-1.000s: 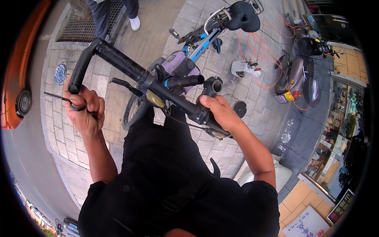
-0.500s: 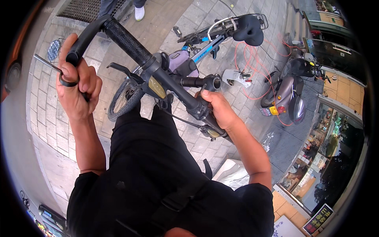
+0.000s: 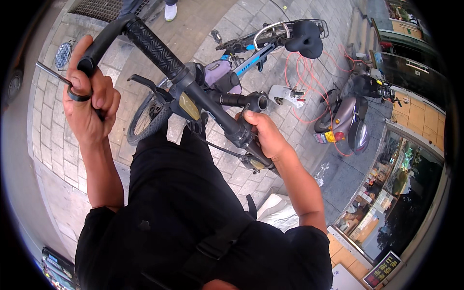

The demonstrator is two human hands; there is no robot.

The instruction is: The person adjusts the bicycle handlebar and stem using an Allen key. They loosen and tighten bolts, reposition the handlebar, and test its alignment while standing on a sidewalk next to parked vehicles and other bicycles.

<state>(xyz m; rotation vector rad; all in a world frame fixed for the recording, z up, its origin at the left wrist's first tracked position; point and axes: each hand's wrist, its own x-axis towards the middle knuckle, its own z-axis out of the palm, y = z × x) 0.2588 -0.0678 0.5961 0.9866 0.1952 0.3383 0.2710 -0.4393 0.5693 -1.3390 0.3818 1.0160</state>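
A black bicycle handlebar (image 3: 212, 110) slants across in front of me, with a zigzag-patterned rubber grip (image 3: 154, 50) and a curved bar end (image 3: 107, 37). My left hand (image 3: 92, 113) is closed round a thin metal rod tool (image 3: 52, 71) with a dark end; its index finger touches the bar end's tip. A black ring (image 3: 79, 96) sits at that hand's thumb. My right hand (image 3: 267, 135) grips the handlebar beside the stem (image 3: 257, 101), whose round end is hollow. Some of its fingers are hidden behind the bar. A brake lever (image 3: 145, 84) hangs below the grip.
The front wheel (image 3: 145, 123) stands left of my legs. The bicycle's blue-and-grey frame (image 3: 258, 60) and black saddle (image 3: 305, 39) extend beyond. Right are a parked scooter (image 3: 344, 116), a looped orange hose (image 3: 314, 77) and a white plastic piece (image 3: 285, 95). A person's shoe (image 3: 170, 12) shows at the top.
My left hand has shifted slightly left and down with the rod tool. The view has moved a little; both hands keep their holds.
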